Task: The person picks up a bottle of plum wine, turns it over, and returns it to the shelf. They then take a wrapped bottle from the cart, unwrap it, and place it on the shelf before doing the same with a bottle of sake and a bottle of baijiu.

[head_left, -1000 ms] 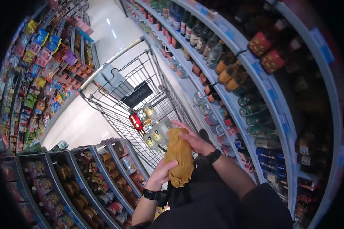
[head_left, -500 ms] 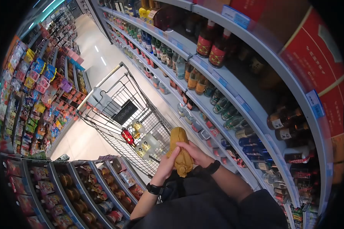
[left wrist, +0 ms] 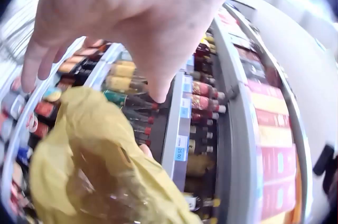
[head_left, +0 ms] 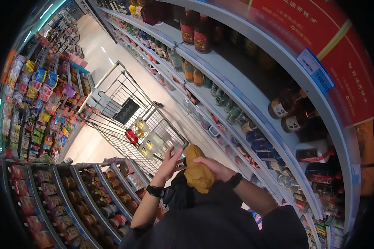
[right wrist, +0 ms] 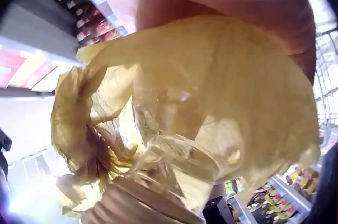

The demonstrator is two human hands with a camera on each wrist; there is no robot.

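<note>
One hand alone, the right hand, gripped the yellow-paper-wrapped glass bottle; the left hand hovered beside it with fingers spread, holding nothing. The crinkled wrap could have slipped through those curled fingers.

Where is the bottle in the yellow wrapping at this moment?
In the head view, the yellow-wrapped bottle is low in the centre, gripped by the right hand, beside the open left hand, just before the shopping cart.

A glass bottle wrapped in crinkled yellow-brown paper, tilted, gripped by the right hand.
</note>
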